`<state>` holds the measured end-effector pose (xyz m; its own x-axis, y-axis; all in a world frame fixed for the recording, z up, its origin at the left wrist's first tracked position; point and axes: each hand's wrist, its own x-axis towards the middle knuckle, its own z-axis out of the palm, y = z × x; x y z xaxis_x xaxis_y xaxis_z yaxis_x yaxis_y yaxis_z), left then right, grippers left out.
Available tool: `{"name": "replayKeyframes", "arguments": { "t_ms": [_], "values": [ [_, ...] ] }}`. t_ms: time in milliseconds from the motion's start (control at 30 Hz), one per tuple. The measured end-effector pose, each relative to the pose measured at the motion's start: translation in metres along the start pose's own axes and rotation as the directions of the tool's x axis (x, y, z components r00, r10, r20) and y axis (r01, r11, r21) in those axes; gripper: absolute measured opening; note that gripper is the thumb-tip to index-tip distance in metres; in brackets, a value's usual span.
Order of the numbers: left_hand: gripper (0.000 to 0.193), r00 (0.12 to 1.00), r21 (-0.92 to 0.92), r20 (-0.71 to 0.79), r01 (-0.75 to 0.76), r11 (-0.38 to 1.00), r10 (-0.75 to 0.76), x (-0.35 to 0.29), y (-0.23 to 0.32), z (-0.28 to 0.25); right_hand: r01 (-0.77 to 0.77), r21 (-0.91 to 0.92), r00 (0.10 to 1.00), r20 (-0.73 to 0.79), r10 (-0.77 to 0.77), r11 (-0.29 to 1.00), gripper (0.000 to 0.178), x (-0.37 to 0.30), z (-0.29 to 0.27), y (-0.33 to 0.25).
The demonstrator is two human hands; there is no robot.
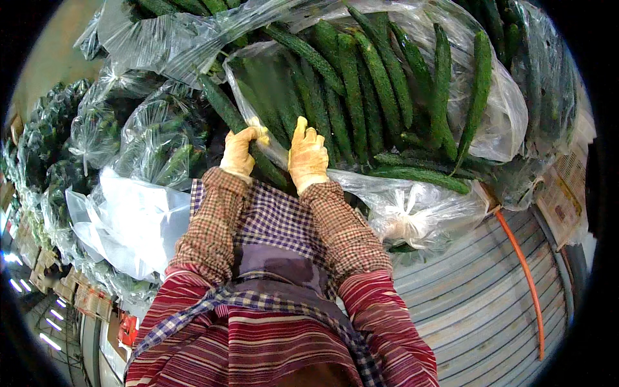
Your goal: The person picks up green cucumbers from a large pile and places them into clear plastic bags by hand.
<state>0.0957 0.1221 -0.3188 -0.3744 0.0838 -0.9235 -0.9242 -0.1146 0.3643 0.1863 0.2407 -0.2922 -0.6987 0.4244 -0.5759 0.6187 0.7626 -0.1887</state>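
Observation:
Both my hands wear pale yellow gloves. My left hand is closed around a long, dark green, bumpy cucumber, whose near end slants down over my checked apron. Its fingertips also touch the rolled edge of a clear plastic bag. Just to the right, my right hand has curled fingers and a raised thumb, closed at that same bag edge; its fingertips are partly hidden. Beyond my hands, the bag lies spread around several cucumbers laid side by side. Another cucumber lies crosswise at the near right.
Tied clear bags of cucumbers crowd the left. A white plastic sheet lies beside my left forearm. At right are a knotted bag, a ridged grey surface, an orange strip and printed paper.

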Motion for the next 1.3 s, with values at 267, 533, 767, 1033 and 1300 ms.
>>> {"name": "replayKeyframes", "arguments": {
  "t_ms": [267,533,767,1033,1300],
  "values": [
    [0.029,0.874,-0.219,0.481,0.192,0.957,-0.065,-0.093,0.044,0.007,-0.245,0.847,0.955,0.295,-0.033,0.471,0.062,0.002,-0.058,0.061],
    [0.03,0.894,-0.219,0.447,0.151,0.964,-0.038,-0.104,0.052,0.018,-0.156,0.305,0.985,-0.02,0.17,0.939,0.096,0.008,-0.043,-0.014],
    [0.026,0.897,-0.112,0.435,0.144,0.983,-0.082,-0.105,0.059,0.019,-0.329,0.357,0.941,0.2,0.273,0.874,0.116,0.044,-0.057,-0.021],
    [0.025,0.925,0.041,0.376,0.043,0.998,-0.055,-0.104,0.056,0.02,-0.281,0.415,0.959,0.163,0.233,0.865,0.111,0.032,-0.044,-0.018],
    [0.016,0.982,-0.032,0.18,-0.054,0.998,0.058,-0.068,0.063,-0.02,-0.014,0.852,0.998,-0.018,0.055,0.523,0.101,0.005,-0.067,0.029]
  ]
}}
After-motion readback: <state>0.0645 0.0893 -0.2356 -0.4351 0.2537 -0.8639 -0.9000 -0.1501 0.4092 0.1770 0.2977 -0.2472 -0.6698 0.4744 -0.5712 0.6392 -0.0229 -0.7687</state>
